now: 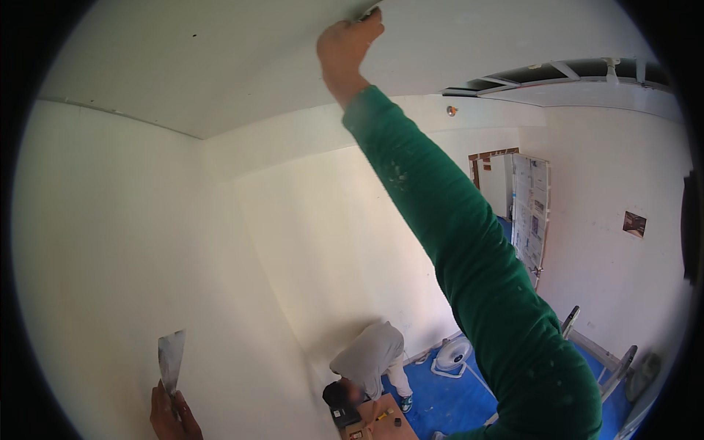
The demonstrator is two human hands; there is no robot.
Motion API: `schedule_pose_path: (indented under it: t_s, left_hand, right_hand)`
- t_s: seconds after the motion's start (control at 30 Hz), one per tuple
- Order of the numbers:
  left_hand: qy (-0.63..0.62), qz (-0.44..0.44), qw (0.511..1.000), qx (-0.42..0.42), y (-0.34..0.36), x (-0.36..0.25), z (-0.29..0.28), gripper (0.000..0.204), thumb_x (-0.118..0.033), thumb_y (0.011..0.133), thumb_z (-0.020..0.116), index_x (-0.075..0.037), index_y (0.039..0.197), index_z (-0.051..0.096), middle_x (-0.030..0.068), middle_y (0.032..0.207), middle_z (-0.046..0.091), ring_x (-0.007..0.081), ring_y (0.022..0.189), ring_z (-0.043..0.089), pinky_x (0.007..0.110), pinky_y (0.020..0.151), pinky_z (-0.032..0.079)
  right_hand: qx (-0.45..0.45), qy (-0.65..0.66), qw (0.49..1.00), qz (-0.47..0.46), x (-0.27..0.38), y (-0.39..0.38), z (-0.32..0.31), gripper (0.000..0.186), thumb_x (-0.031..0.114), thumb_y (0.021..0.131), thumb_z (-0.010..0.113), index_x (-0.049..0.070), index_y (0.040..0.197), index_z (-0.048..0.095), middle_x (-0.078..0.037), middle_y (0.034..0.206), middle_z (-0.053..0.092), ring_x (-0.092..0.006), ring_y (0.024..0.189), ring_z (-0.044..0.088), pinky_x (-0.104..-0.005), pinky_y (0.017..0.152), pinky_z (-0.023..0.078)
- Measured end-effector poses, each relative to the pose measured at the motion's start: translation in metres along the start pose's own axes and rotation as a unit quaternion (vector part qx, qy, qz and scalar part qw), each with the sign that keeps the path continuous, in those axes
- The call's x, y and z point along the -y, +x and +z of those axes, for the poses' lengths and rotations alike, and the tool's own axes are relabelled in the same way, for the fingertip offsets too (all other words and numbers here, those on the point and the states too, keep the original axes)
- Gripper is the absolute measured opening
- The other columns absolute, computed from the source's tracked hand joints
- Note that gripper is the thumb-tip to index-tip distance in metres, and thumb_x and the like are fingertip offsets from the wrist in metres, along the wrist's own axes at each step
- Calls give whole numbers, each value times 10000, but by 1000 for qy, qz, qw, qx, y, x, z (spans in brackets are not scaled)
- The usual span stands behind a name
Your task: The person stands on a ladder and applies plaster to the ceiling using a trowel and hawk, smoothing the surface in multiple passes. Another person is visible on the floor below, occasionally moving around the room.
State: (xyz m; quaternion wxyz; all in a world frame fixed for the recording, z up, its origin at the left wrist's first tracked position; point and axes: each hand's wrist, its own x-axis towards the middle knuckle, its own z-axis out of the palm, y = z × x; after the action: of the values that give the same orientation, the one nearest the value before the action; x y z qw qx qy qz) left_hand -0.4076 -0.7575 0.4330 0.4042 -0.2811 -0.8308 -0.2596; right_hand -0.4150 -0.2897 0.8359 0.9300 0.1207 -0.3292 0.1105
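Note:
At the lower left, my left hand (174,418) is closed around a putty knife (171,358), its grey, smeared blade pointing up. The wall stands behind that blade. My right arm, in a green sleeve dusted with white specks, stretches up to the pale ceiling (220,62). There my right hand (345,51) is bent at the wrist and closed on a flat grey tool (368,13) against the ceiling. Only a sliver of this tool shows; the fingers and the picture's edge hide the rest.
Below, a person (370,352) in a grey top bends over a brown board (392,422). A white fan (452,353) stands on blue floor sheeting (433,400). Ladder rails (620,372) rise at lower right. The ceiling has an opening (543,73) with exposed framing. A paper-covered door (529,205) stands beyond.

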Motion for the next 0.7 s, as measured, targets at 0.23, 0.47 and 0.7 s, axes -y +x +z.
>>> schedule_pose_path:
  t_s: [0.23, 0.47, 0.7]
  left_hand:
    - [13, 13, 1000, -16, -1, -2, -1, 241, -105, 1012, 583, 133, 1045, 599, 308, 955, 626, 479, 851, 612, 504, 740, 503]
    - [15, 21, 1000, -16, -2, -2, -2, 263, -117, 1026, 570, 134, 1089, 615, 333, 1003, 641, 497, 864, 617, 512, 749, 507]
    - [8, 23, 999, -23, -2, -2, -4, 274, -112, 1026, 565, 142, 1118, 615, 343, 1033, 640, 512, 914, 612, 516, 784, 506]
  right_hand:
    - [95, 89, 991, 24, 66, -32, 22, 534, -68, 918, 477, -234, 1395, 304, -364, 1290, 433, -452, 1120, 495, -557, 1071, 404]
    - [43, 425, 779, 459, 29, -9, -22, 303, -10, 905, 482, -70, 1192, 557, -176, 1151, 605, -312, 988, 632, -429, 803, 630]
    - [99, 494, 754, 420, 10, 39, -17, 316, -4, 970, 501, -127, 1259, 468, -251, 1222, 548, -376, 1061, 609, -506, 945, 593]
